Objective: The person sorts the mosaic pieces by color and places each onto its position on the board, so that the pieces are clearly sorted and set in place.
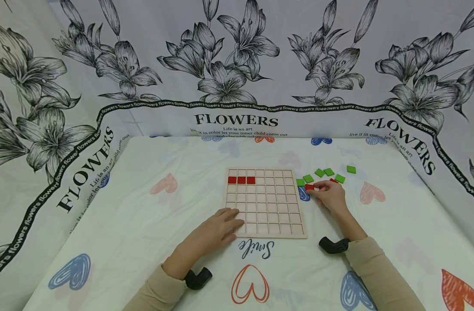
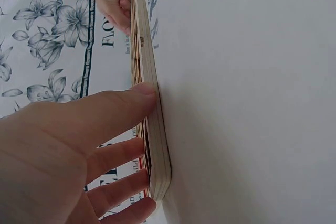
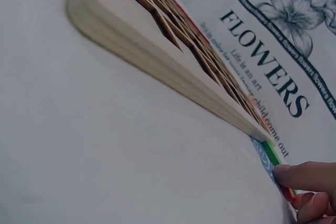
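A light wooden grid board (image 1: 276, 236) lies on the cloth, with three red square tiles (image 1: 241, 180) side by side in its second row from the back, at the left. My left hand (image 1: 217, 226) rests on the board's near left corner, fingers spread over the grid; in the left wrist view its thumb (image 2: 128, 106) touches the side edge. Just right of the board, my right hand (image 1: 331, 195) pinches a red tile (image 1: 309, 187) between thumb and finger. Another red tile (image 1: 333, 180) shows partly behind that hand.
Several green tiles (image 1: 319, 172) lie scattered beyond the right hand, one of them (image 1: 301, 182) close against the board's right edge. A heart-printed white cloth (image 1: 124, 224) covers the table. Flower-printed fabric (image 1: 237, 86) hangs behind. Each wrist carries a black device (image 1: 334, 245).
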Available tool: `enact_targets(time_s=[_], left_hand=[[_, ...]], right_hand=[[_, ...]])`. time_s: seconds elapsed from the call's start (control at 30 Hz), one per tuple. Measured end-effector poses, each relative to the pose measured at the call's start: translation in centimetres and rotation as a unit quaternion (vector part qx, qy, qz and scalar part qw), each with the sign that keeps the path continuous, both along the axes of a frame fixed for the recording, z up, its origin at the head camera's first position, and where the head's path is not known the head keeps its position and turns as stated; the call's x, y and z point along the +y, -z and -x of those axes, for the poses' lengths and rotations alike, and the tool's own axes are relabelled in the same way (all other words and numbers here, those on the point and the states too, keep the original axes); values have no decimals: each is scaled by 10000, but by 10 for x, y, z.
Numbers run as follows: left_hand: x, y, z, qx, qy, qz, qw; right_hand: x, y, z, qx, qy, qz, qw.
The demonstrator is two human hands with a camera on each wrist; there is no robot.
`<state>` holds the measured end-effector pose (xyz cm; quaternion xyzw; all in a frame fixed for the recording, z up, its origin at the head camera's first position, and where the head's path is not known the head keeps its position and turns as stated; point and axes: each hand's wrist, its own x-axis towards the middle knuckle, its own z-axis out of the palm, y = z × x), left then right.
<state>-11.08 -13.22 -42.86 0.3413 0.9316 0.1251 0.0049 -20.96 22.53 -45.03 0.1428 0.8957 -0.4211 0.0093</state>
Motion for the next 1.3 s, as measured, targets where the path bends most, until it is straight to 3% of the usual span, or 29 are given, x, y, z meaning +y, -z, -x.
enact_targets(time_s=[0.5,0.83,1.3], left_hand=[[2,-3,0,-44,30,2,10000],[2,-1,0,-80,2,-18,10000],[1,-1,-2,-70,-84,12,9999]], right_hand=[[4,-3,-1,-323,-114,168,9993],[1,-5,-2,-344,-11,188,9992],[-1,-8,-5,-117,-236,-12,9997]])
